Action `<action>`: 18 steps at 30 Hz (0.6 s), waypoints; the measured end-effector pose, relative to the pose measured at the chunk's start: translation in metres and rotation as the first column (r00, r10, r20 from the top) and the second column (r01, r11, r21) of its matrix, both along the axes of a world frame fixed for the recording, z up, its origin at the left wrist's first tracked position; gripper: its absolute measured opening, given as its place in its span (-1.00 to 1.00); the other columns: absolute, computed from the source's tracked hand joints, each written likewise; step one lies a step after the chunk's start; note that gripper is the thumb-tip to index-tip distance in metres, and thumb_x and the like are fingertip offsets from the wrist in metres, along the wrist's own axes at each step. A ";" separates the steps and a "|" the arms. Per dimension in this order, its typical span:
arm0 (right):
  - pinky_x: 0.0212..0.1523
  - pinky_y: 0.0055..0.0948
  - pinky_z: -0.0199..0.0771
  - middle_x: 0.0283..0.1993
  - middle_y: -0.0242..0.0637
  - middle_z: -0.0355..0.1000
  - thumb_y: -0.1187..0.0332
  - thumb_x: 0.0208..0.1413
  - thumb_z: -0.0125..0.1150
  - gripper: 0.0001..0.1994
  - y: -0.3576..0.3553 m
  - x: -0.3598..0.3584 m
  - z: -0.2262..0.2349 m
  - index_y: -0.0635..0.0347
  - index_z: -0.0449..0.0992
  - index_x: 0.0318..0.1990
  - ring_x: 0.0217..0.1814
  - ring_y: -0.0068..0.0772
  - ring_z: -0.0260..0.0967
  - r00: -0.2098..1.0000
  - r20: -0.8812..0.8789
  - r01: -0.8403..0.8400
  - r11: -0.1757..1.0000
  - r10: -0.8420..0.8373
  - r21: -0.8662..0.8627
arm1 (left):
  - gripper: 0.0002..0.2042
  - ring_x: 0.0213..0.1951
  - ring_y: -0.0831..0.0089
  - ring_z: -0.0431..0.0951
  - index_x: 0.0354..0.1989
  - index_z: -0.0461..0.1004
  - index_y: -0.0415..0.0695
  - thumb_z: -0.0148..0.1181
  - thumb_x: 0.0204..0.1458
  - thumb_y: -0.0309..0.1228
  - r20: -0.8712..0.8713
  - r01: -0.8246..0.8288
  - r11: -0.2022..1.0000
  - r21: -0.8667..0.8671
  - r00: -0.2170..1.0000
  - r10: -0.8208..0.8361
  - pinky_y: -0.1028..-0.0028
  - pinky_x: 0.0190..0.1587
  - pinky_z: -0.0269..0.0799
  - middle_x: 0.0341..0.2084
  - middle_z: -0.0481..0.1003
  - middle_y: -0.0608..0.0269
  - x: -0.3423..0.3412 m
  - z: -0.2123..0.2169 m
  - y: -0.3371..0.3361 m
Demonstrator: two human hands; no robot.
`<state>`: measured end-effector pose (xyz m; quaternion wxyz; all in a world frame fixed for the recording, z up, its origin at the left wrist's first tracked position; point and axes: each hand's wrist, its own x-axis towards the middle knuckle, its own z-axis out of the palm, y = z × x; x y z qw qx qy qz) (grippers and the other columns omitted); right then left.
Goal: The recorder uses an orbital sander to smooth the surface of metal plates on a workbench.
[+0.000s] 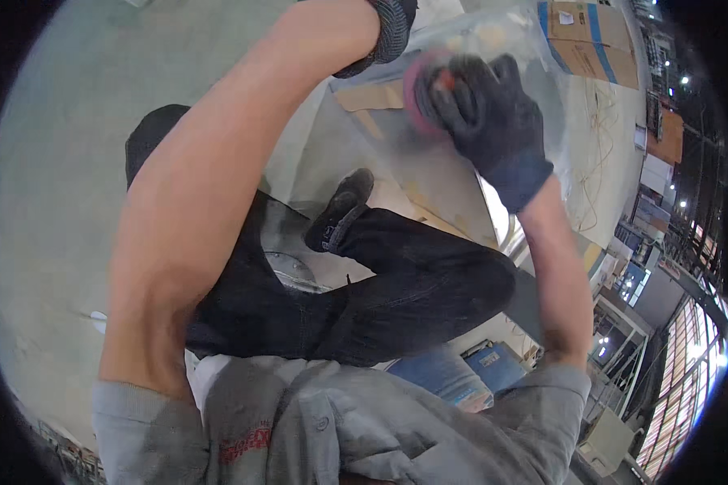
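The round pink thing (416,93) is up over the far part of the big grey panel (449,182), just right of a brown strip (372,95). It is a blur, but its long way runs up and down, with its flat side turned to the right hand (493,117). That hand has a dark glove, and its fingers are bent round the pink thing. The left hand (390,32) has a glove too, but the top cuts it off, so I cannot tell if it is open. The dark trousers (429,271) and a black shoe (344,206) are on the near side of the panel. Past the pink thing are clear plastic (530,44) and a brown box (594,40) with blue bands
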<state>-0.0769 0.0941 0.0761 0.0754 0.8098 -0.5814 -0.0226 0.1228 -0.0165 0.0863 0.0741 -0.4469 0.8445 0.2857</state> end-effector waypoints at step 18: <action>-0.30 -0.08 0.53 -0.06 -0.04 0.37 -0.08 0.15 0.05 -0.53 -0.055 0.011 -0.013 0.05 0.35 0.03 -0.06 0.08 0.41 0.946 -0.081 0.314 0.949 -0.315 -0.016 | -0.64 -0.27 0.11 0.63 -0.04 0.54 -0.18 0.06 -0.05 -0.43 0.050 0.239 0.970 0.029 0.969 -0.241 0.21 -0.13 0.54 -0.13 0.61 0.11 -0.026 -0.096 -0.013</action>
